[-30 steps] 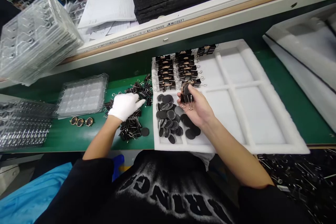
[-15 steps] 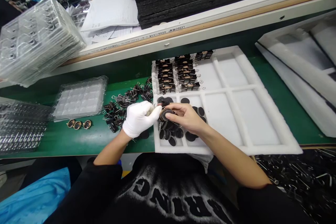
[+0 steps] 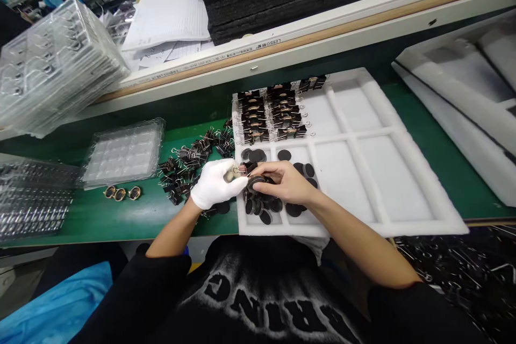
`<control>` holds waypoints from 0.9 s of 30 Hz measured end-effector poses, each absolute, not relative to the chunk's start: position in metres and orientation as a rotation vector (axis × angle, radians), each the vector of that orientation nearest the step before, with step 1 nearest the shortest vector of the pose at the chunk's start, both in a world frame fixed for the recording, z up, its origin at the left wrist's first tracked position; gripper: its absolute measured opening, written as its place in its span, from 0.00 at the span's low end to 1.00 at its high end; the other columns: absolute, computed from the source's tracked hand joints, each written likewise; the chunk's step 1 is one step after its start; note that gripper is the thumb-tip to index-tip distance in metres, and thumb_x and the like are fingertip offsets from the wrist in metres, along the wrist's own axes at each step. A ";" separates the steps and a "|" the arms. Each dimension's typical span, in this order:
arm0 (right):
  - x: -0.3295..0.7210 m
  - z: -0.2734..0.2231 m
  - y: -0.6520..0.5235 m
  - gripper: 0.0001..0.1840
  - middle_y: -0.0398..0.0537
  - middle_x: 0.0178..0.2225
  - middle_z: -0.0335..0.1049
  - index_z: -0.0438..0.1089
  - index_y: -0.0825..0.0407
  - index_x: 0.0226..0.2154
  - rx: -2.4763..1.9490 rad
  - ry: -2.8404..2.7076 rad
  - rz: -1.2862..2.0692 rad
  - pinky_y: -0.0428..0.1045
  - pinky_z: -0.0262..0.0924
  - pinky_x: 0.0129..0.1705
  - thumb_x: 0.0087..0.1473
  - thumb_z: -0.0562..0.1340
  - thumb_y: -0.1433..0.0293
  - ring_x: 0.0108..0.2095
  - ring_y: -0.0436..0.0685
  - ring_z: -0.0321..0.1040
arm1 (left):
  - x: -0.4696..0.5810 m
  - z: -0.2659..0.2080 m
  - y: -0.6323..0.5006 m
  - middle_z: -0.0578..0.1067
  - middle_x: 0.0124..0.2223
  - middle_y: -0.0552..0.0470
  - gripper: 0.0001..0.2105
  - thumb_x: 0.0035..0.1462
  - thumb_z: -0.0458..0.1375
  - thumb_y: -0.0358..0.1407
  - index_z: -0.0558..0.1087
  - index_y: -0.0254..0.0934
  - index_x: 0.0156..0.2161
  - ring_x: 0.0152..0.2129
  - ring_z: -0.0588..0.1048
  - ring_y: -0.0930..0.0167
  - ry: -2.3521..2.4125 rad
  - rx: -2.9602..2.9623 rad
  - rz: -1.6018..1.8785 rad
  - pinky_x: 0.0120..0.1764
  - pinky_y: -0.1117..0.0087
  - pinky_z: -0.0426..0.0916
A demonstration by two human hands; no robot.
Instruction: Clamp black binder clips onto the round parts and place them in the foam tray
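My left hand (image 3: pixel 213 185), in a white glove, is closed at the near left part of a white foam tray (image 3: pixel 423 199). Between its thumb and fingers shows a small round gold-toned piece (image 3: pixel 231 174), partly hidden. My bare right hand (image 3: pixel 288 185) pinches a round black disc (image 3: pixel 255 184) right beside the left fingertips. A black binder clip (image 3: pixel 250 167) is at the fingers of both hands; which one grips it I cannot tell. Loose black discs (image 3: pixel 265 217) lie in the tray below. Clipped round pieces (image 3: pixel 253 118) stand in rows in the far compartments.
A heap of binder clips (image 3: pixel 193 156) lies left of the tray. Three gold-rimmed round pieces (image 3: pixel 120 194) are on the green table (image 3: pixel 149 217), near clear plastic trays (image 3: pixel 124 150). More foam trays (image 3: pixel 463 75) lean at right; a mass of clips (image 3: pixel 455 269) is below.
The binder clip and black disc have tilted between my hands. My left fingers have opened slightly, showing a gold-toned round piece. The tray's contents look the same.
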State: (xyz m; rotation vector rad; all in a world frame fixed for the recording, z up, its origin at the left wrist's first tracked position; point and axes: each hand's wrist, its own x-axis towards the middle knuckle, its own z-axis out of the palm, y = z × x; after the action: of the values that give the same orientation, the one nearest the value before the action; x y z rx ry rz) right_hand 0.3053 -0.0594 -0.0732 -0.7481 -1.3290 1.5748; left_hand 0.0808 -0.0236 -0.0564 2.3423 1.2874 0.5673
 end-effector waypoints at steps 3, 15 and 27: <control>0.305 -0.074 -0.059 0.12 0.48 0.38 0.83 0.83 0.48 0.39 -0.735 -1.319 1.588 0.52 0.74 0.46 0.52 0.76 0.62 0.39 0.57 0.79 | 0.083 -0.054 -0.023 0.64 0.22 0.57 0.16 0.58 0.56 0.46 0.63 0.39 0.24 0.20 0.62 0.74 1.313 2.332 0.567 0.28 0.69 0.57; 0.339 -0.068 -0.046 0.05 0.46 0.37 0.84 0.84 0.46 0.36 -1.010 -1.546 1.353 0.54 0.73 0.45 0.55 0.71 0.67 0.38 0.58 0.80 | 0.065 -0.020 -0.007 0.65 0.20 0.59 0.15 0.63 0.55 0.41 0.68 0.38 0.25 0.19 0.61 0.77 1.104 2.419 0.242 0.26 0.72 0.56; 0.345 -0.069 -0.046 0.07 0.46 0.37 0.85 0.84 0.46 0.36 -0.958 -1.654 1.329 0.51 0.71 0.37 0.55 0.72 0.63 0.37 0.58 0.80 | 0.076 -0.013 -0.005 0.67 0.22 0.56 0.18 0.66 0.53 0.44 0.70 0.38 0.26 0.20 0.63 0.75 0.895 2.654 0.141 0.28 0.71 0.57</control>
State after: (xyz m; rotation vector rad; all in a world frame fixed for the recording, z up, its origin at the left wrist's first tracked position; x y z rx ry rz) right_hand 0.3453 -0.0456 -0.0695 -0.9578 -1.6540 1.3295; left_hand 0.0762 -0.0047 -0.0127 2.6537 0.8951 0.1408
